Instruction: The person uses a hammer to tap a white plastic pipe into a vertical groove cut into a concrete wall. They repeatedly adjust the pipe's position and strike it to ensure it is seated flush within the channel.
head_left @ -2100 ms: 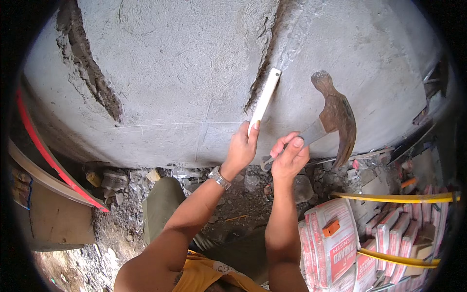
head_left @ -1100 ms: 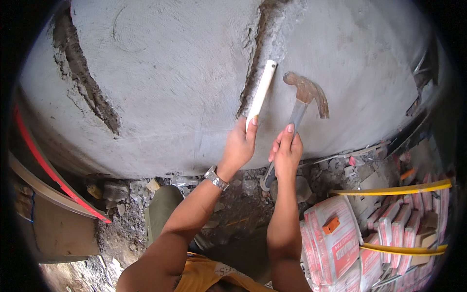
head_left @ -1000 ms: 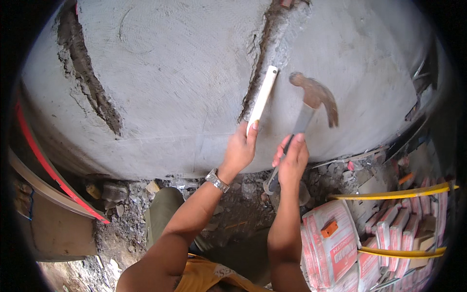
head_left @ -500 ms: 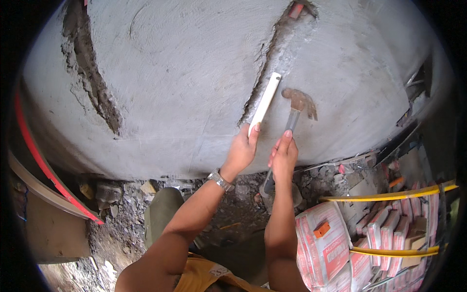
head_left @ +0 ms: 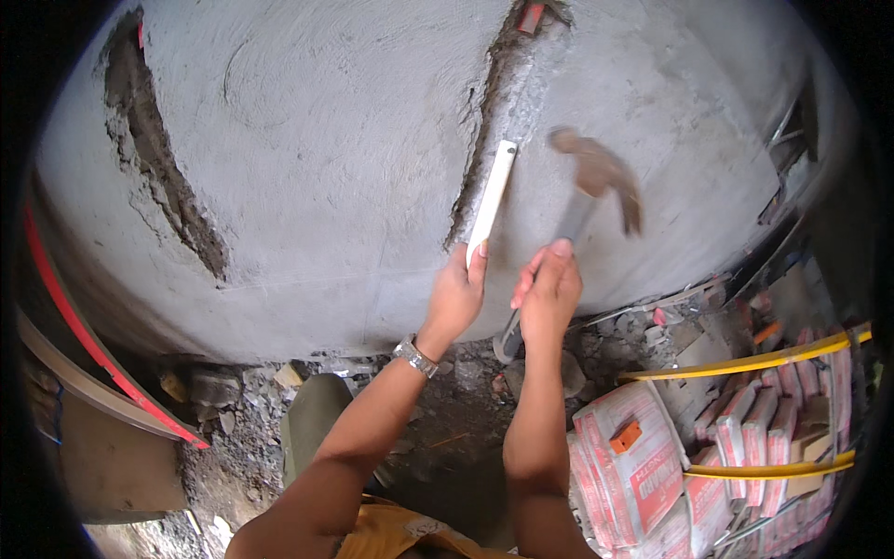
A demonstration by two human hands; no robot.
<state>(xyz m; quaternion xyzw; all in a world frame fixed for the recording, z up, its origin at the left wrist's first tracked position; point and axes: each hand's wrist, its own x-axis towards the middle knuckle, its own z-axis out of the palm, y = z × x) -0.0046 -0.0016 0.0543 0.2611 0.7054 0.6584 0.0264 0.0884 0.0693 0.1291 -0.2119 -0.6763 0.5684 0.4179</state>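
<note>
Packed bags [head_left: 643, 456] are lying at the near right, and rubble [head_left: 466, 377] is covering the ground along the foot of the wall [head_left: 335, 177]. Beyond it, the grip of the left hand [head_left: 454, 300] is pinching the near end of a white bar [head_left: 492, 191]; the grip of the right hand [head_left: 551, 300] is wrapping the handle of a hammer [head_left: 596, 177]. The bar is slanting along the right groove [head_left: 478, 154], while the blurred hammer head is hanging to its right, apart from it. The right groove is already running from near the left hand to a red piece [head_left: 532, 18] at the far end, and the left groove [head_left: 140, 121] is ending at a similar level. Both are looking well advanced; the wall between them is showing no groove. Whether either is reaching full depth, one cannot tell.
</note>
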